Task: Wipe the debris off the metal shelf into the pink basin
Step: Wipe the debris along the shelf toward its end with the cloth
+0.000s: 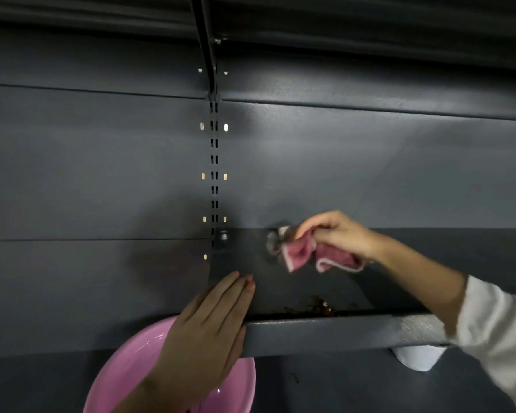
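Basin (125,362) cut off by the bottom frame edge, and the left hand (209,332) and forearm cover its middle and right part. Inside mostly hidden; a few dark specks just visible at the bottom edge, can't tell what they are. One glare spot on the inner wall.

White object (417,357) under the shelf's front lip, right side: only its lower part shows, can't identify. Small metal fitting (223,235) at the shelf's back left corner, blurred. Rag (304,251) partly motion-blurred at its left end, where it looks grey against the back panel (102,174).

Shelf (325,332): dark grey metal, left end roughly mid-frame. Debris (319,308): brown crumbs in a loose pile at the front edge, just behind the lip, between the two hands and touching neither. One stray bit on the lower surface under the shelf, right of the basin.

Basin sits below the shelf's left front corner, rim under the left hand.

Left hand: flat, fingers straight and together, palm side against the shelf's left end, fingertips up on the shelf surface. Holding nothing.

Right hand (337,234): fingers curled, gripping the pink rag bunched up, near the shelf's back edge, well behind the debris. Rag hangs below the fingers; can't tell if it touches the shelf. White sleeve (495,329) crosses the lip at the right.
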Demonstrator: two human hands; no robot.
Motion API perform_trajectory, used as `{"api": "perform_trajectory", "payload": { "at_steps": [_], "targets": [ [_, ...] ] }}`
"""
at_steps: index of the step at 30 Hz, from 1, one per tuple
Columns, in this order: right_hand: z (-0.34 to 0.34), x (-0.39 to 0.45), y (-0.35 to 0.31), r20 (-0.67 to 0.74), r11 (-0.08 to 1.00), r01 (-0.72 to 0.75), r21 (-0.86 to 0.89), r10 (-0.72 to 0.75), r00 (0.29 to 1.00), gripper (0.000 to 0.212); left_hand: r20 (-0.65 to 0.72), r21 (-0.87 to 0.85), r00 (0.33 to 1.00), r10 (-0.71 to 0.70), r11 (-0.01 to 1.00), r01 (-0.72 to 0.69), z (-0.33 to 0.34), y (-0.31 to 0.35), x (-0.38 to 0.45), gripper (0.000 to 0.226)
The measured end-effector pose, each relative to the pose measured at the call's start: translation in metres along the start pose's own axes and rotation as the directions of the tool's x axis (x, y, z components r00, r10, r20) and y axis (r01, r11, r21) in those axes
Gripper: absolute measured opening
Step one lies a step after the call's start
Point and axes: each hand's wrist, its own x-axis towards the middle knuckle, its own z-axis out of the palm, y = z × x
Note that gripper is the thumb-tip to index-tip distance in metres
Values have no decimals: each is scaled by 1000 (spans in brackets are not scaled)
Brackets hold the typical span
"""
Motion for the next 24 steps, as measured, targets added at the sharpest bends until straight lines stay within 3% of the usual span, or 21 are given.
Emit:
{"api": "perform_trajectory", "payload": {
  "at_steps": [3,6,8,10,13,20,24],
  "targets": [
    [-43,-32,43,-213,982,-187,12,185,960,27,-1,1,1000,-6,1000,6,2,0,-1,58],
    [-60,-63,87,-338,876,-421,-234,333,880,26,-64,-19,998,-1,1000,0,5,0,-1,58],
    [-59,-71,99,-353,756,-478,-446,342,871,30,-110,-40,994,1,999,-5,4,2,0,54],
    [-47,-74,94,-301,695,-415,-587,289,909,34,-135,-56,991,-3,998,-4,1,4,3,44],
    [-18,-75,71,-211,751,-271,-602,178,961,35,-119,-85,993,-19,996,9,-3,4,4,48],
    [37,-56,27,24,856,-50,-514,73,997,32,-113,-103,994,-10,995,-1,-5,4,3,47],
    [47,-50,18,31,884,-18,-468,37,999,31,-92,-39,996,3,999,-7,-5,1,2,52]
  ]
}}
